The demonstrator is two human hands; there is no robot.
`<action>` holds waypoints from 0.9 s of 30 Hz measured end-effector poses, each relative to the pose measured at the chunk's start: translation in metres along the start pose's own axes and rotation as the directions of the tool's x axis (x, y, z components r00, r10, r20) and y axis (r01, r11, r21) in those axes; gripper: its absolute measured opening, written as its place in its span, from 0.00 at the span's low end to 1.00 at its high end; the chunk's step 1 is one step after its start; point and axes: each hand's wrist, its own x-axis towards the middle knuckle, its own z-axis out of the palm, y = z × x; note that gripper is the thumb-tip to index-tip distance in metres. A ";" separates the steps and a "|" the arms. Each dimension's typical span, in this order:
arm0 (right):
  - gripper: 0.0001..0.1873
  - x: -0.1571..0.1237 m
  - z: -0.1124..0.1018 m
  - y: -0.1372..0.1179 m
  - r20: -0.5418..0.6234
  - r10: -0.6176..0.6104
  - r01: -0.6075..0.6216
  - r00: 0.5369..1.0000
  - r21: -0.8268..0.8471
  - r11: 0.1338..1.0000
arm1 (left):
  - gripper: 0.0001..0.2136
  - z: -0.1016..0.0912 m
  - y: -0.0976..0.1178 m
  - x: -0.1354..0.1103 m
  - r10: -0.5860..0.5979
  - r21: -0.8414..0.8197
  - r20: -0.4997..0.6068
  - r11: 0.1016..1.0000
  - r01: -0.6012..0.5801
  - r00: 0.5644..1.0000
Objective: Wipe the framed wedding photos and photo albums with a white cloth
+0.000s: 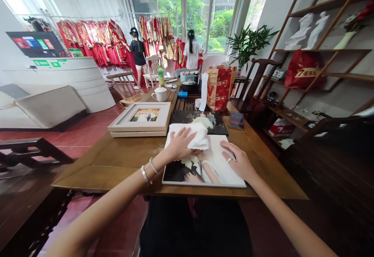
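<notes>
My left hand (181, 145), with bracelets at the wrist, presses a bunched white cloth (200, 136) onto a large photo print (210, 171). Thumb and fingers lie over the near side of the cloth, gripping it. On the print's right side rests my right hand (237, 159), fingers stretched out and a ring on one of them, holding nothing. The print lies flat at the front edge of the wooden table (125, 167); the cloth and both hands cover parts of it. Just behind it is a darker photo print (216, 122), partly overlapped by the cloth.
Left of the prints lie stacked picture frames (140, 118). Behind stand a white lidded mug (160, 93), a green bottle (161, 76), a black pot (188, 85) and a red-brown paper bag (221, 89). A small dark object (236, 120) sits right. Two people stand near clothing racks.
</notes>
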 end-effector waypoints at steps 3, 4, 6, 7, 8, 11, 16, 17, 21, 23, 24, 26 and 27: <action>0.16 0.000 0.000 0.000 0.008 0.008 -0.008 1.000 0.000 1.000 | 0.28 0.000 -0.001 -0.004 0.003 -0.009 0.032 1.000 -0.003 0.999; 0.16 0.000 0.000 0.000 0.008 0.009 -0.009 1.000 -0.003 1.000 | 0.28 0.000 0.001 -0.011 0.009 -0.010 0.044 1.000 -0.008 0.999; 0.16 0.000 -0.001 0.001 0.005 0.007 -0.007 1.000 -0.009 1.000 | 0.31 0.001 0.009 -0.031 0.010 -0.008 0.065 1.000 -0.010 0.998; 0.16 -0.001 -0.001 0.001 0.002 0.003 -0.003 1.000 -0.010 1.000 | 0.33 0.002 0.015 -0.043 0.005 -0.006 0.074 1.000 -0.005 0.997; 0.16 -0.001 -0.001 0.001 -0.001 -0.003 0.003 1.000 -0.011 1.000 | 0.36 0.001 0.022 -0.056 -0.006 -0.005 0.086 1.000 0.006 0.996; 0.16 -0.001 0.000 0.002 -0.008 -0.017 0.017 1.000 -0.010 1.000 | 0.43 -0.001 0.046 -0.095 -0.054 -0.007 0.154 0.998 0.056 0.987; 0.16 -0.001 0.002 0.005 -0.012 -0.017 0.016 1.000 -0.011 1.000 | 0.46 -0.002 0.067 -0.116 -0.025 -0.022 0.197 0.999 0.030 0.980; 0.16 -0.001 0.002 0.005 -0.013 -0.018 0.018 1.000 -0.010 1.000 | 0.45 0.000 0.066 -0.110 -0.010 -0.024 0.166 1.000 0.014 0.986; 0.16 -0.001 0.001 0.003 -0.008 -0.020 0.020 1.000 -0.003 1.000 | 0.38 0.010 0.047 -0.060 0.004 -0.017 0.004 1.000 -0.003 1.000; 0.16 0.000 0.000 0.001 -0.009 -0.021 0.021 1.000 0.003 1.000 | 0.35 0.014 0.037 -0.029 -0.029 -0.011 -0.034 1.000 0.028 0.999; 0.16 0.000 0.000 0.000 -0.011 -0.022 0.022 1.000 0.006 1.000 | 0.34 0.014 0.033 -0.016 -0.047 -0.008 -0.042 0.999 0.047 0.998; 0.16 0.000 0.001 -0.001 -0.015 -0.024 0.024 1.000 0.010 1.000 | 0.31 0.014 0.027 0.006 -0.072 -0.006 -0.049 0.997 0.072 0.996; 0.16 0.000 0.001 -0.001 -0.016 -0.025 0.025 1.000 0.009 1.000 | 0.31 0.013 0.026 0.013 -0.079 -0.005 -0.049 0.997 0.078 0.996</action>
